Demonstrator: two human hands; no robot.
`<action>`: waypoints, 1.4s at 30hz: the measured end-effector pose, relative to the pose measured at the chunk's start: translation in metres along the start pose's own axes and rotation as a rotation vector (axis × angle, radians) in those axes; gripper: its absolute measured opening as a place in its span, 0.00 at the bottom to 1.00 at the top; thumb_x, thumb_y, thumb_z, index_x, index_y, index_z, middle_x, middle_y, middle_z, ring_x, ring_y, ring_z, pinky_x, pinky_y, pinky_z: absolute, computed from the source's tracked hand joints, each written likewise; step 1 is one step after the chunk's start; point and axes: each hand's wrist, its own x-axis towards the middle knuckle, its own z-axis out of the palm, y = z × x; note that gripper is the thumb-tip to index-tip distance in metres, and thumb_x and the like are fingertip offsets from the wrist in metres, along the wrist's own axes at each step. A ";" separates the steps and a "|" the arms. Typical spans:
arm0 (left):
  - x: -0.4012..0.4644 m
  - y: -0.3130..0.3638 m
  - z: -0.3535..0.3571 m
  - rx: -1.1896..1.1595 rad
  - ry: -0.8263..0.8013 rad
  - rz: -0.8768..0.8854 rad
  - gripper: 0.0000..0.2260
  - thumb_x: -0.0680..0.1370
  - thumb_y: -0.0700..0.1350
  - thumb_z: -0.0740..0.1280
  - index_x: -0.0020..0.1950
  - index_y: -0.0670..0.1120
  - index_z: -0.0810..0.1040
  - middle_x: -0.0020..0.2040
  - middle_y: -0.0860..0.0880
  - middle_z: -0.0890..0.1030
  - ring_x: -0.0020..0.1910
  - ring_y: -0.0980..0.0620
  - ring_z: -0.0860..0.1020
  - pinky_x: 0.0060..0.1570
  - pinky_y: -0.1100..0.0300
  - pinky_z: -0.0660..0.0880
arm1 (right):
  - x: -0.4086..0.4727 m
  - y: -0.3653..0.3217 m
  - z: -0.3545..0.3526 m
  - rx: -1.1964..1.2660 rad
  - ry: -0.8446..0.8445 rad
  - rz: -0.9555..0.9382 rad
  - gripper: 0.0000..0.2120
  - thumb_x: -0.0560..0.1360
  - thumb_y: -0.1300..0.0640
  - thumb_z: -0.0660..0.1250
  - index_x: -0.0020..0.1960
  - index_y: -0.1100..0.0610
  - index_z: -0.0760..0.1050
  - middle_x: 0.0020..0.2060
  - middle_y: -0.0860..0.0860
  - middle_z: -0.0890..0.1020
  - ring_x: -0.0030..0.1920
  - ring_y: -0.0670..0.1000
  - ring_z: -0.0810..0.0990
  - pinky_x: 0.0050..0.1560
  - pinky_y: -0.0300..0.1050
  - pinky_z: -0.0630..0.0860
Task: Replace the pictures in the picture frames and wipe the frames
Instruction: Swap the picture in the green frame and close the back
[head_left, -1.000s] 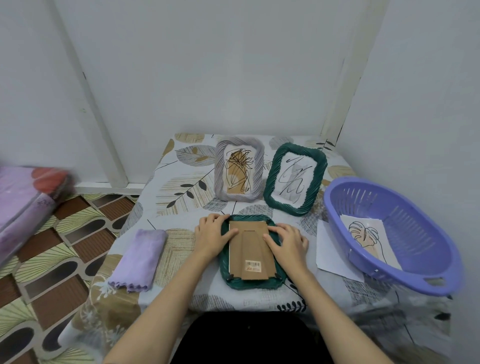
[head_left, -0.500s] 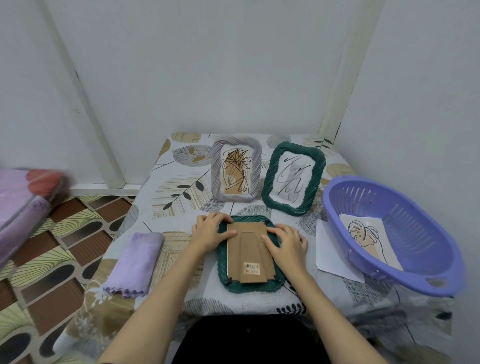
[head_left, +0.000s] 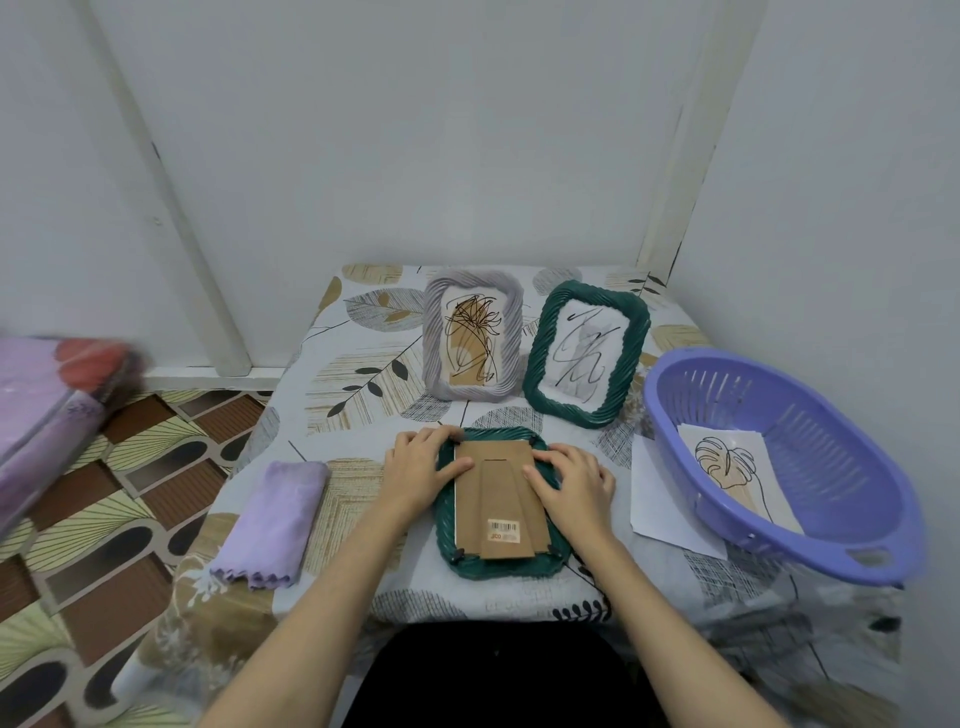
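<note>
Bare surface lies between the folded cloth and the face-down frame, and behind the cloth. Two upright frames, grey and green, block the far side. The basket and loose paper obstruct the right; walls enclose the rear and right.

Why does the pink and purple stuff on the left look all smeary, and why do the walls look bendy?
Head view: the pink and purple bundle at the left edge is blurred, while the face-down green frame in the middle is sharp; the wide-angle lens bows the white wall strips outward toward the edges; the light is soft and even, with no glare on the standing frames.
</note>
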 end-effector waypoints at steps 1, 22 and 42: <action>-0.002 0.001 0.000 -0.014 0.004 -0.027 0.24 0.75 0.58 0.63 0.69 0.55 0.65 0.64 0.50 0.74 0.63 0.45 0.66 0.59 0.51 0.64 | 0.001 -0.001 -0.002 0.017 -0.025 0.007 0.16 0.75 0.44 0.63 0.60 0.48 0.75 0.61 0.46 0.75 0.65 0.47 0.67 0.64 0.48 0.56; -0.033 0.051 -0.037 -1.563 -0.248 -0.359 0.24 0.81 0.57 0.48 0.61 0.40 0.72 0.56 0.44 0.78 0.52 0.47 0.78 0.49 0.55 0.75 | -0.041 -0.079 -0.065 -0.124 -0.201 -0.199 0.29 0.74 0.41 0.57 0.73 0.39 0.52 0.65 0.50 0.71 0.61 0.55 0.71 0.58 0.51 0.73; -0.068 0.016 -0.009 -1.122 -0.190 -0.278 0.33 0.72 0.25 0.63 0.73 0.44 0.59 0.57 0.40 0.76 0.52 0.45 0.77 0.47 0.57 0.78 | -0.046 -0.029 -0.067 0.782 -0.340 0.255 0.21 0.75 0.69 0.61 0.65 0.55 0.68 0.53 0.48 0.77 0.52 0.47 0.76 0.51 0.36 0.72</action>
